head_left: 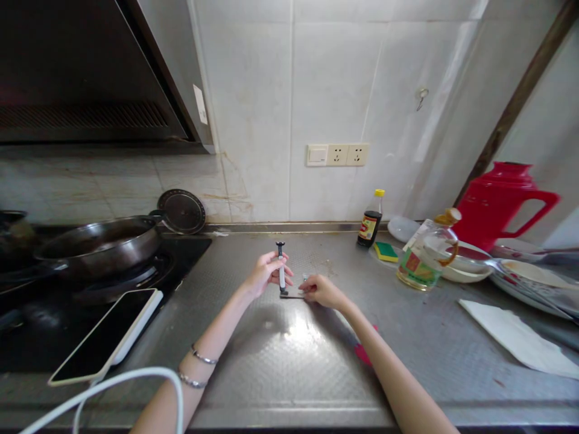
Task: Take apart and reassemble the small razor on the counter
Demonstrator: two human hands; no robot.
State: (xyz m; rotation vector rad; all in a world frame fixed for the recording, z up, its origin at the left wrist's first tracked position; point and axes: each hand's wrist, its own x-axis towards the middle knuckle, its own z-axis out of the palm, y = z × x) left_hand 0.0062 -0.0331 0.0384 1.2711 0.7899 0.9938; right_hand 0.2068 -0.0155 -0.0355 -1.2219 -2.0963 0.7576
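Over the middle of the steel counter, my left hand (266,272) grips a slim tool with a white shaft and black ends (281,274). A small black crosspiece tops this upright tool; I cannot tell its exact kind. From its black lower end a thin dark strip (293,296) runs right to my right hand (320,290), whose fingers are closed on the strip's end. Whether strip and tool are one piece is unclear. My right fingers partly hide something small and pale beside them. Beneath my right forearm lies a bright pink item (363,355), mostly covered.
To the left are a steel pan (106,246) on the black hob and a phone (106,337) with a white cable (136,372). At right stand a soy sauce bottle (370,220), sponge (386,252), oil jug (420,262), red flask (495,208) and stacked dishes (529,283).
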